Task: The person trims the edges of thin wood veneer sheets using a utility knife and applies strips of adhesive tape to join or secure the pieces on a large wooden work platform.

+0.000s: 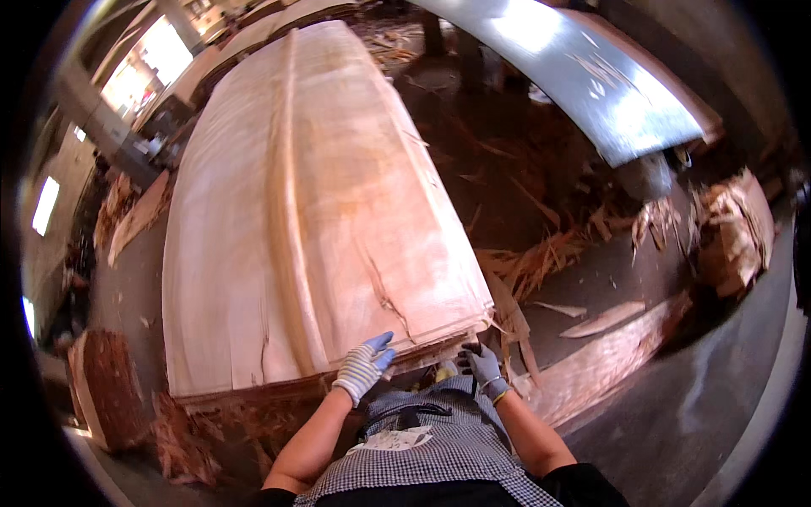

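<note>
A tall stack of thin wood veneer sheets [380, 203] lies before me, pale pinkish-tan, with a raised ridge along its length and a cracked split near its close edge. My left hand [361, 368], in a striped glove with blue fingertips, rests at the near edge of the stack, its fingers apart. By the stack's near right corner is my right hand [483, 367], in a grey glove with dark fingertips. Its fingers are partly bent and spread beside the ragged sheet edges, with nothing visible between them. A checked apron [422, 460] covers my front.
A shiny metal-topped table [608, 89] stands at the far right. Torn veneer scraps [541, 258] litter the floor to the right, beside a long wood piece [612, 363] and a bundle of scraps [737, 232]. A rough wood block [108, 389] stands at left.
</note>
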Demonstrator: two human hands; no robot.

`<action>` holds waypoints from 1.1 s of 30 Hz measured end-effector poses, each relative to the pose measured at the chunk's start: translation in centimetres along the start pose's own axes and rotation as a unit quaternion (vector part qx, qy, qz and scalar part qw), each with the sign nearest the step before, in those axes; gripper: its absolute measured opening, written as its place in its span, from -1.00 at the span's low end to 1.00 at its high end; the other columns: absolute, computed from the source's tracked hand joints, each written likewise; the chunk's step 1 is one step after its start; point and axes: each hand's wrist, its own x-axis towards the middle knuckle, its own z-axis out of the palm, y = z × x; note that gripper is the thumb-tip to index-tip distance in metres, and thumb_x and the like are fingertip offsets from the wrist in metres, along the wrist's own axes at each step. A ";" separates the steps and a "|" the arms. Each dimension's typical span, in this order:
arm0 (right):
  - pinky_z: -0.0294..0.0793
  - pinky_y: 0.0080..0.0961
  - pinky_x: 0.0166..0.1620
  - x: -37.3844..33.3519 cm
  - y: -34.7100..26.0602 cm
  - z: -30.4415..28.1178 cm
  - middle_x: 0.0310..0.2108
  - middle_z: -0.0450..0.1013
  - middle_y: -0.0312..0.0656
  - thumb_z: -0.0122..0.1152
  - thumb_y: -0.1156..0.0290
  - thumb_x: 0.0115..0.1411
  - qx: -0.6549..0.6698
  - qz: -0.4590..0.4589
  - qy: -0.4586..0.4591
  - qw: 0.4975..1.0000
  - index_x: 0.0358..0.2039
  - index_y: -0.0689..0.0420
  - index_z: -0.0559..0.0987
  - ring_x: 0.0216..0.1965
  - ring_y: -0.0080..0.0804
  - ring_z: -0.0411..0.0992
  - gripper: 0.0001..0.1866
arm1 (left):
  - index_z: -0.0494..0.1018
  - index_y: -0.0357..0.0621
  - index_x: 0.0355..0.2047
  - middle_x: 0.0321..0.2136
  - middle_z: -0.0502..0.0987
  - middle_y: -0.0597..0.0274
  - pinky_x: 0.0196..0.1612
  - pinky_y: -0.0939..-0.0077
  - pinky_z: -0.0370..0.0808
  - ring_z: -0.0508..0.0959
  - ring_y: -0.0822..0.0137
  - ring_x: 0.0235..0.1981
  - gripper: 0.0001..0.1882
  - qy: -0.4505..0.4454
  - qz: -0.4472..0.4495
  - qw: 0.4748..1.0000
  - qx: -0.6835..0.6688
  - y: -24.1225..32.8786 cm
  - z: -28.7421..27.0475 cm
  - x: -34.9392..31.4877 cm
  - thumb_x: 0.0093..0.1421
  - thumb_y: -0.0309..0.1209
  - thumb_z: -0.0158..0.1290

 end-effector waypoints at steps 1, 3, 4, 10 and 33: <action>0.44 -0.56 -0.51 -0.6 -0.5 1.0 -0.38 0.44 -0.20 -0.10 0.53 0.11 -0.028 0.022 -0.029 0.999 -0.17 0.17 0.39 -0.47 -0.42 0.45 -0.76 | 0.34 -0.24 -0.08 -0.18 0.45 -0.02 -0.08 0.48 0.35 0.46 0.24 -0.15 -0.63 0.049 -0.003 0.999 -0.024 -2.1 -1.3 -0.6 0.09 -0.37 -0.02; 0.44 -0.57 -0.50 -1.4 -1.2 1.1 -0.40 0.45 -0.21 -0.08 0.51 0.11 -0.086 0.061 -0.053 0.993 -0.19 0.18 0.40 -0.49 -0.43 0.44 -0.78 | 0.38 -0.26 -0.14 -0.23 0.49 0.08 -0.11 0.54 0.37 0.48 0.36 -0.21 -0.70 0.131 0.003 0.991 -0.002 0.0 -3.2 -2.2 0.12 -0.42 -0.08; 0.44 -0.57 -0.50 -1.8 -1.3 2.0 -0.41 0.45 -0.21 -0.07 0.50 0.11 -0.120 0.076 -0.069 0.987 -0.20 0.19 0.41 -0.50 -0.44 0.44 -0.78 | 0.40 -0.27 -0.17 -0.27 0.51 0.12 -0.12 0.56 0.38 0.49 0.38 -0.24 -0.73 0.173 0.000 0.985 0.000 -1.1 -4.6 -3.1 0.12 -0.44 -0.09; 0.39 -0.63 -0.26 -4.2 0.0 11.6 -0.38 0.45 -0.22 0.03 0.51 0.09 -0.318 -0.047 -0.280 0.905 -0.23 0.28 0.44 -0.35 -0.53 0.38 -0.78 | 0.43 -0.27 -0.22 -0.33 0.53 0.11 -0.18 0.57 0.40 0.51 0.39 -0.30 -0.77 0.294 0.011 0.954 0.062 -2.9 -10.8 -10.7 0.11 -0.46 -0.07; 0.06 -0.62 -0.81 -15.4 -15.2 35.5 -0.83 0.12 -0.39 0.05 0.21 0.09 -0.141 -0.095 -0.119 0.978 -0.66 0.01 0.27 -0.88 -0.57 0.07 -0.72 | 0.25 -0.27 -0.04 -0.16 0.40 0.04 -0.07 0.32 0.35 0.41 0.20 -0.11 -0.45 0.135 -0.004 0.755 -0.642 -17.8 -17.9 -21.3 0.10 -0.10 -0.04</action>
